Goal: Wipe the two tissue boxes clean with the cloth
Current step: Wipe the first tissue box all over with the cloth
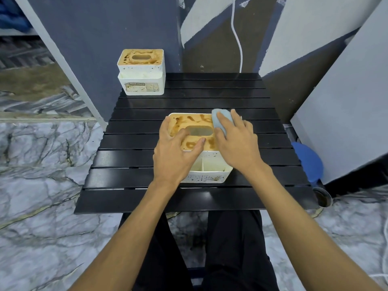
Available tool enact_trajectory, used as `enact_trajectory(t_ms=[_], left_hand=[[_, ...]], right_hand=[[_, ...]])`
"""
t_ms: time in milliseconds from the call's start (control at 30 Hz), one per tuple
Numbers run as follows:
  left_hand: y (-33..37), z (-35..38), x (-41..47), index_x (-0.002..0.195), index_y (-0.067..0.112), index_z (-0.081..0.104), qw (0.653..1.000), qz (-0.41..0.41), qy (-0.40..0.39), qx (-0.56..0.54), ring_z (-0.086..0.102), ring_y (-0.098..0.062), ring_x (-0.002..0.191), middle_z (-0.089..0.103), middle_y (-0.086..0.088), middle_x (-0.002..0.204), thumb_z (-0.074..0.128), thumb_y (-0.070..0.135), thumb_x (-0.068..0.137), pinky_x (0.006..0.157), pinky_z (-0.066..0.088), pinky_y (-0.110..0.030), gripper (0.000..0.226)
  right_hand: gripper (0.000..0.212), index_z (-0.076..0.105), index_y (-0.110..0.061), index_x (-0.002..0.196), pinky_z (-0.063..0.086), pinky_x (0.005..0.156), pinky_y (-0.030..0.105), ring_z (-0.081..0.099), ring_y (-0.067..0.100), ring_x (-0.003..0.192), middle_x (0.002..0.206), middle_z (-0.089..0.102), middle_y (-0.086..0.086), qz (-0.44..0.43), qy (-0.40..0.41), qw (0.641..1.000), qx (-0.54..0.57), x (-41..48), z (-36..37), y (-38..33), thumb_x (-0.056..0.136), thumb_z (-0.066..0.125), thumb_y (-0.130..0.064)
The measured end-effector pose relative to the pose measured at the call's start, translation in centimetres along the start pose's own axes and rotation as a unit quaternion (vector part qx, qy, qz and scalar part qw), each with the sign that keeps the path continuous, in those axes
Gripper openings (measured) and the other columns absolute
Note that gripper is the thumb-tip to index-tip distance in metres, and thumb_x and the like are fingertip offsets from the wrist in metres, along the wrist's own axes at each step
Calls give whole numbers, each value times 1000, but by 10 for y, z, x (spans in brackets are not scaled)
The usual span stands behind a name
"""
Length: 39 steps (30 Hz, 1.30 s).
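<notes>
A white tissue box [210,173] with a stained wooden lid stands at the middle of the black slatted table [130,185]. My left hand [176,152] grips its left side, thumb resting on the lid near the slot. My right hand [237,139] presses a light blue cloth [220,117] flat on the lid's far right corner. A second white tissue box [141,72] with a stained wooden lid sits at the table's far left corner, touched by neither hand.
A dark blue wall stands behind the table. A white cable [237,36] hangs down at the back. Grey panels lean at the right, with a blue round object [308,162] beside the table's right edge. Marble floor surrounds the table.
</notes>
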<state>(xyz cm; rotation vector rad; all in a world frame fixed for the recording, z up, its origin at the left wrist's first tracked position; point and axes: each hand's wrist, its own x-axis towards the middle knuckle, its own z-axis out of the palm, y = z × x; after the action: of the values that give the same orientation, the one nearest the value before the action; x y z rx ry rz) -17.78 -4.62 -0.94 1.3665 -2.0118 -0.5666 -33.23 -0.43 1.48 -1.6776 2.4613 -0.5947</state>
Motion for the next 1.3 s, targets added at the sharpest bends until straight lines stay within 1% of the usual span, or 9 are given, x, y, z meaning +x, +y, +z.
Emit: enact_trajectory(t_ms=[200, 300, 433, 600, 800, 967, 1067, 1133, 1300], left_hand=[[0, 0, 0, 107, 27, 72, 1000, 3, -3, -10, 46, -16, 131, 26, -1, 160, 65, 54, 88, 90, 31, -26, 33], [0, 0, -1, 104, 27, 71, 1000, 4, -3, -10, 46, -18, 132, 25, -2, 160, 63, 55, 89, 98, 40, -34, 33], [2, 0, 0, 104, 27, 70, 1000, -11, -6, -2, 47, -19, 131, 24, 0, 161, 62, 58, 89, 99, 41, -39, 36], [1, 1, 0, 103, 24, 71, 1000, -14, -6, -13, 45, -17, 132, 24, 1, 161, 64, 55, 88, 91, 30, -28, 35], [0, -2, 0, 107, 26, 71, 1000, 1, -20, -13, 40, -18, 137, 23, -2, 160, 63, 56, 89, 105, 37, -39, 36], [-1, 0, 2, 104, 25, 71, 1000, -4, -12, 3, 52, -22, 127, 27, 0, 159, 62, 58, 88, 95, 44, -36, 38], [-2, 0, 3, 103, 24, 71, 1000, 0, -10, -3, 51, -21, 127, 28, 1, 158, 64, 57, 87, 91, 39, -31, 37], [-5, 1, 4, 104, 24, 72, 1000, 7, -13, -9, 48, -20, 130, 28, -1, 158, 63, 56, 88, 94, 35, -29, 37], [-8, 2, 4, 107, 26, 72, 1000, 12, -21, -5, 40, -18, 137, 26, -2, 159, 60, 56, 90, 105, 37, -38, 36]], right_hand=[[48, 33, -32, 149, 37, 100, 55, 27, 34, 138, 161, 19, 5, -19, 15, 999, -27, -31, -2, 5, 102, 34, -41], [47, 33, -31, 149, 34, 102, 55, 28, 38, 138, 161, 20, 6, 1, -2, 1000, -21, 7, -2, 1, 102, 32, -37], [47, 35, -30, 149, 35, 101, 55, 29, 39, 137, 161, 21, 7, -1, -1, 1000, -18, 8, 0, -2, 102, 33, -36], [46, 38, -30, 147, 41, 93, 54, 35, 35, 131, 159, 26, 7, -28, 34, 998, -50, -48, -2, 1, 101, 36, -38], [46, 36, -30, 147, 33, 101, 54, 31, 37, 135, 160, 23, 6, 4, 6, 998, -64, 7, -3, -5, 102, 33, -36], [46, 35, -30, 147, 34, 100, 56, 29, 36, 136, 161, 20, 6, 8, 5, 999, -51, -4, -2, -7, 102, 34, -37], [45, 37, -29, 145, 38, 94, 55, 31, 34, 134, 160, 22, 5, -9, 32, 998, -58, -43, -1, -7, 101, 36, -38], [45, 37, -29, 145, 39, 93, 53, 32, 33, 134, 160, 23, 4, -6, 29, 998, -63, -45, -2, -6, 101, 36, -37], [47, 33, -32, 148, 32, 103, 55, 27, 35, 139, 163, 18, 3, 12, -7, 999, -42, 5, -4, -6, 102, 32, -37]])
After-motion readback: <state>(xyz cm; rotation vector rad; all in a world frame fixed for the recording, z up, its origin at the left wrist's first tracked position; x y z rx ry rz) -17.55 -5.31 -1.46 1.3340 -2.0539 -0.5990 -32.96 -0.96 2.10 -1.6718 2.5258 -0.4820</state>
